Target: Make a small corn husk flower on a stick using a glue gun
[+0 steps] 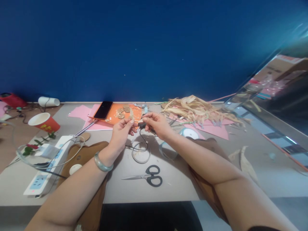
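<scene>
My left hand is closed in a pinch over the orange sheet, with a small pale strip of husk rising from its fingertips. Close beside it, my right hand is closed around a small dark corded tool, its kind mostly hidden by the fingers. A black cord curves down below that tool. Between the fingertips shows another pale bit. Behind the hands, round brown discs and scraps lie on the orange sheet. Scissors with dark handles rest on the table in front.
A heap of dried husks lies on pink paper at the right. Left are a phone, a red paper cup and a power strip with looping cables. A tape roll sits beyond my right forearm. A blue wall stands behind.
</scene>
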`<control>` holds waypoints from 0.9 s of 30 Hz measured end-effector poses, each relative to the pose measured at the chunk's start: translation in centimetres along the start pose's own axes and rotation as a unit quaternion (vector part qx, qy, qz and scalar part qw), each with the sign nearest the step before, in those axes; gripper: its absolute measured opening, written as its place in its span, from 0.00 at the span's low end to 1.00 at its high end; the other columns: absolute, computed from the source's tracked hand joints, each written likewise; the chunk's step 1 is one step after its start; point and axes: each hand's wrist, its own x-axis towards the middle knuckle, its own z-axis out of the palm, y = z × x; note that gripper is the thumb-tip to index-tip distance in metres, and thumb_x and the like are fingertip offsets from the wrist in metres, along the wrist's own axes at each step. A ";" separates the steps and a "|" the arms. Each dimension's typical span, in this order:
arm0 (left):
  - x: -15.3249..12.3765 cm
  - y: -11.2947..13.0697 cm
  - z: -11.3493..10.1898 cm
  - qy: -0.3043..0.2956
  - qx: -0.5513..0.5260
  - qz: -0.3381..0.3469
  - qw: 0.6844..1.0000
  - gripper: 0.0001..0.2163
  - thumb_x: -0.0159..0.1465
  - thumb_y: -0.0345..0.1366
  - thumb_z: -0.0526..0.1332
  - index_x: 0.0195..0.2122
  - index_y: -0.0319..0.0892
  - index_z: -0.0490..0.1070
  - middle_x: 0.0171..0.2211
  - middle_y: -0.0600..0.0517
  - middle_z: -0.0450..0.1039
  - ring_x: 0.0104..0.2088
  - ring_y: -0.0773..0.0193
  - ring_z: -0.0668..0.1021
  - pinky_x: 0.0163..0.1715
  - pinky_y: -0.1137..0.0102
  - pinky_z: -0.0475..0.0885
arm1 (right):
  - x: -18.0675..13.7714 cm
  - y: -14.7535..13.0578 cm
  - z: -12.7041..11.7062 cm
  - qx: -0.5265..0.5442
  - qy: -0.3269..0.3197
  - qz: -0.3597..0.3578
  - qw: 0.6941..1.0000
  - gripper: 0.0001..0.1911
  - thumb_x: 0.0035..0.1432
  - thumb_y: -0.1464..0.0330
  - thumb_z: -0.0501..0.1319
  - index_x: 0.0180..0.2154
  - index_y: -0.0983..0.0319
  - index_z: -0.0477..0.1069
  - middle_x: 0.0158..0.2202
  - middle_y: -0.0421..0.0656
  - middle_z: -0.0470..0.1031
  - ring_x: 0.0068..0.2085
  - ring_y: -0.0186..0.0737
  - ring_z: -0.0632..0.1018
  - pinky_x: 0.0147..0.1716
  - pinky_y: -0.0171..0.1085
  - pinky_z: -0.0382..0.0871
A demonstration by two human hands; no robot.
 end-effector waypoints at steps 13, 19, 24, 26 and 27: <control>0.1 -0.3 -0.1 -0.023 -0.017 0.002 1.000 0.13 0.54 0.43 0.67 0.29 0.37 0.70 0.26 0.51 0.76 0.20 0.73 0.73 0.19 0.77 0.67 | 0.1 1.1 -0.5 -0.139 -0.076 -0.019 0.987 0.16 0.47 0.58 0.69 0.30 0.64 0.74 0.20 0.38 0.72 0.18 0.28 0.68 0.18 0.30 0.60; 0.1 -0.3 -0.1 -0.024 -0.010 0.007 1.000 0.15 0.53 0.44 0.68 0.30 0.37 0.70 0.26 0.51 0.76 0.20 0.71 0.74 0.19 0.76 0.68 | 0.1 0.7 -0.7 -0.278 -0.045 -0.129 0.951 0.11 0.48 0.61 0.67 0.25 0.64 0.76 0.25 0.42 0.73 0.27 0.33 0.72 0.27 0.33 0.63; -0.1 0.0 0.1 -0.025 -0.003 -0.015 1.000 0.16 0.51 0.45 0.69 0.30 0.37 0.70 0.25 0.51 0.76 0.21 0.70 0.76 0.20 0.75 0.70 | -0.2 -0.3 -0.3 -0.152 -0.019 -0.050 0.987 0.12 0.50 0.60 0.65 0.27 0.63 0.73 0.20 0.38 0.71 0.22 0.30 0.69 0.23 0.32 0.63; -0.2 0.1 0.2 -0.024 0.001 -0.026 0.999 0.17 0.51 0.46 0.70 0.30 0.37 0.70 0.25 0.51 0.76 0.21 0.69 0.76 0.21 0.75 0.70 | -0.2 -0.5 -0.1 -0.085 -0.022 -0.013 0.996 0.13 0.49 0.60 0.66 0.26 0.63 0.71 0.21 0.38 0.72 0.20 0.29 0.68 0.20 0.31 0.61; -0.3 0.2 0.3 -0.024 0.002 -0.029 0.999 0.17 0.50 0.46 0.70 0.30 0.37 0.70 0.25 0.51 0.76 0.21 0.69 0.76 0.21 0.74 0.70 | -0.2 -0.6 -0.1 -0.064 -0.023 0.000 0.998 0.13 0.48 0.60 0.67 0.26 0.63 0.70 0.21 0.38 0.72 0.19 0.28 0.68 0.19 0.30 0.60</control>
